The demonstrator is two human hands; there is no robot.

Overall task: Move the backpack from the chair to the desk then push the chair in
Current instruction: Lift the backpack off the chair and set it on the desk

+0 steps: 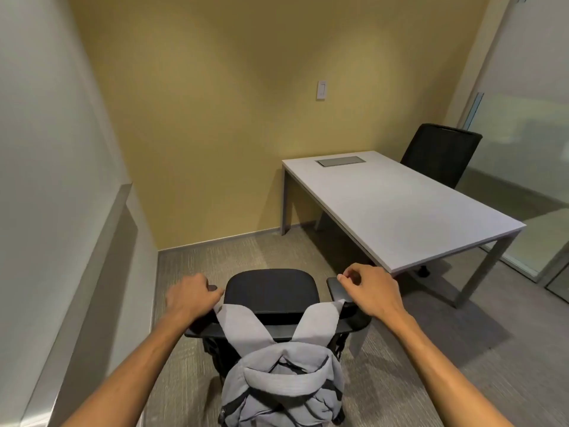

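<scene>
A grey backpack (281,386) hangs on the back of a black office chair (271,291) right below me, its two straps looped over the backrest. My left hand (192,295) grips the chair's left armrest where the left strap passes. My right hand (368,289) is closed on the right armrest, by the end of the right strap. The white desk (400,208) stands ahead and to the right, apart from the chair.
A second black chair (440,155) sits behind the desk's far side. A grey inset panel (340,161) lies in the desk near the yellow wall. A grey ledge (101,272) runs along the left wall. Glass partitions close the right side. Carpet lies between chair and desk.
</scene>
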